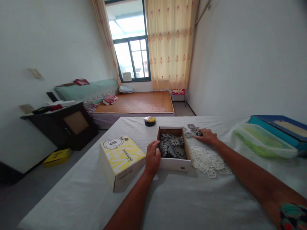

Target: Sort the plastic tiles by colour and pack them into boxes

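An open cardboard box (176,163) sits mid-table, filled with several dark grey interlocking pieces (172,147). My left hand (153,157) rests on the box's left wall, fingers curled over the edge and touching the grey pieces. My right hand (206,135) lies to the right of the box's far corner, fingers pressed down on a few grey pieces (192,130) scattered on the cloth. A heap of white interlocking pieces (208,159) lies beside the box's right wall, under my right forearm.
A yellow and white BOBDOG box (121,162) stands left of the open box. A round black and yellow tin (150,121) sits at the far table edge. A clear bin with green contents (263,140) and a blue box (283,126) lie right. A bed (134,103) stands beyond.
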Demonstrator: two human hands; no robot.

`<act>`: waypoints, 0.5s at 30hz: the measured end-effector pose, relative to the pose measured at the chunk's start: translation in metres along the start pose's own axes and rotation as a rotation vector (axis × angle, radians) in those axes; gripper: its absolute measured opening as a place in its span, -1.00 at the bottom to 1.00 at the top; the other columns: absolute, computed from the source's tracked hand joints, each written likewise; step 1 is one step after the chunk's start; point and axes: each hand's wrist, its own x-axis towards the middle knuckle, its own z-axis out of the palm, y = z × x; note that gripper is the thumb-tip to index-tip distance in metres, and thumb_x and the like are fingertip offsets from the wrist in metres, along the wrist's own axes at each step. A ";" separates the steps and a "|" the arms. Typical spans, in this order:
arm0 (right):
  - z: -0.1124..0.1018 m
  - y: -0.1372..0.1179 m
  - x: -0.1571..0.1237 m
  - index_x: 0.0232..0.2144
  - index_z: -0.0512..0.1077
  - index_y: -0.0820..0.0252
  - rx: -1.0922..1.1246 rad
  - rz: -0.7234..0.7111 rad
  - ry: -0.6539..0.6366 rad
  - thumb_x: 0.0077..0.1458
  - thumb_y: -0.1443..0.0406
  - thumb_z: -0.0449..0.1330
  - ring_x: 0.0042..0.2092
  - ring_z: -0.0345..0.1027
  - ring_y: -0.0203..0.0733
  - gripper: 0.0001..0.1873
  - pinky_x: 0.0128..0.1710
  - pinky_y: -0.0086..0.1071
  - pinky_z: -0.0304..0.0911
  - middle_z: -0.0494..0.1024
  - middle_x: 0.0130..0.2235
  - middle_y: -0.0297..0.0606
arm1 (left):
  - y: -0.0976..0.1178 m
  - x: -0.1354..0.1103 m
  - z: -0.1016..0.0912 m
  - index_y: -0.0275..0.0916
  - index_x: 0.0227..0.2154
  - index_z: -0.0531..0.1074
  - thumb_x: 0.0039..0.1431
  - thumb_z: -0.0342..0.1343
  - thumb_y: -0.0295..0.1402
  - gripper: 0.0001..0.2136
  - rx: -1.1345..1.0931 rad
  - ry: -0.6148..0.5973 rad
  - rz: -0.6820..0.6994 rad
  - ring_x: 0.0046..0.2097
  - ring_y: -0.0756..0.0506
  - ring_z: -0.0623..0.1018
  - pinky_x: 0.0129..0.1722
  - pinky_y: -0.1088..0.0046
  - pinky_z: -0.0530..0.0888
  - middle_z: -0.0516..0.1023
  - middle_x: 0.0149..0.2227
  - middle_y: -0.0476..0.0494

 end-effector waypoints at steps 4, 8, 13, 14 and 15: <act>0.000 -0.006 -0.009 0.09 0.33 0.04 0.001 0.039 0.086 0.00 -0.16 0.06 0.15 0.11 0.23 -0.31 -0.05 0.19 0.18 0.32 0.13 -0.02 | -0.001 0.000 0.000 -0.23 0.01 0.38 0.28 -0.16 -0.42 -0.68 0.010 -0.002 0.003 0.11 -0.13 0.38 0.15 0.21 0.32 0.41 0.04 -0.24; -0.001 -0.007 -0.015 0.00 0.36 -0.03 0.063 0.044 0.149 -0.03 -0.08 0.14 0.10 0.14 0.16 -0.43 -0.10 0.06 0.24 0.35 0.05 -0.10 | -0.001 0.002 0.000 -0.23 0.01 0.38 0.28 -0.15 -0.41 -0.68 0.012 -0.012 0.011 0.11 -0.12 0.38 0.16 0.20 0.32 0.41 0.03 -0.24; -0.002 -0.004 -0.020 -0.01 0.38 0.00 0.132 0.014 0.271 -0.13 0.12 0.23 0.07 0.15 0.11 -0.45 -0.14 -0.11 0.25 0.32 0.07 -0.13 | -0.004 0.003 0.002 -0.22 0.01 0.38 0.28 -0.15 -0.41 -0.68 0.011 -0.015 0.018 0.11 -0.13 0.38 0.16 0.18 0.31 0.42 0.03 -0.23; -0.003 -0.002 -0.020 -0.03 0.40 0.01 0.131 -0.018 0.298 -0.15 0.16 0.24 0.05 0.17 0.10 -0.46 -0.13 -0.14 0.24 0.34 0.06 -0.13 | -0.005 0.003 0.002 -0.22 0.01 0.38 0.28 -0.15 -0.40 -0.68 0.013 -0.015 0.019 0.11 -0.13 0.38 0.16 0.18 0.31 0.42 0.03 -0.23; -0.004 -0.001 -0.020 -0.06 0.42 0.04 0.119 -0.055 0.322 -0.17 0.20 0.25 0.03 0.19 0.07 -0.48 -0.11 -0.15 0.23 0.36 0.03 -0.13 | -0.006 0.003 0.002 -0.21 0.01 0.38 0.28 -0.15 -0.40 -0.68 0.016 -0.015 0.019 0.11 -0.13 0.38 0.16 0.18 0.31 0.42 0.03 -0.23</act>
